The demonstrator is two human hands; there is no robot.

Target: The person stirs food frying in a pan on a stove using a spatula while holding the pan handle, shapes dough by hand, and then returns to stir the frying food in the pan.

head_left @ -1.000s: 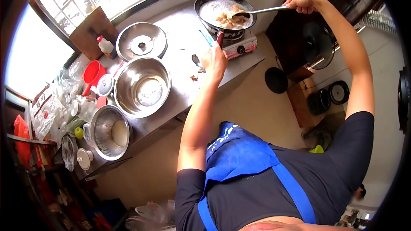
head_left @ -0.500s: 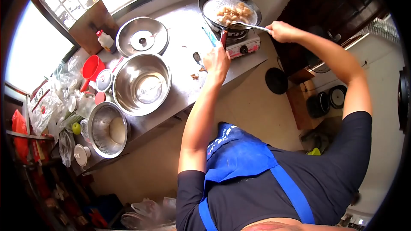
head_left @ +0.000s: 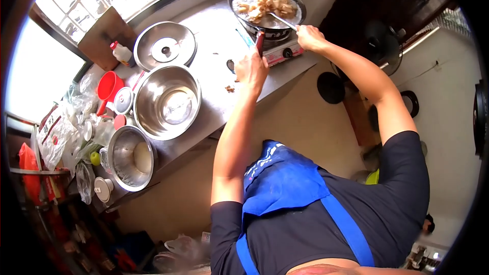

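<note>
A dark wok sits on a portable gas stove at the far end of the counter. In it lie light-brown food pieces in a pale, foamy liquid. My left hand is closed around the wok's reddish-brown handle. My right hand grips a long-handled metal cooking utensil. Its head is down among the food, so its shape is hidden. Close beside my left hand are a blue strip-like item and a dark oval spoon-like item.
Left along the counter stand a large steel basin, a smaller bowl, a steel lid, a red dipper, a white bottle and a cutting board. Plastic bags crowd the near left end.
My right hand has moved left, closer to the wok, and the utensil points more steeply into it. The food has spread leftward. My left hand stays on the handle; the whole view has shifted slightly.
</note>
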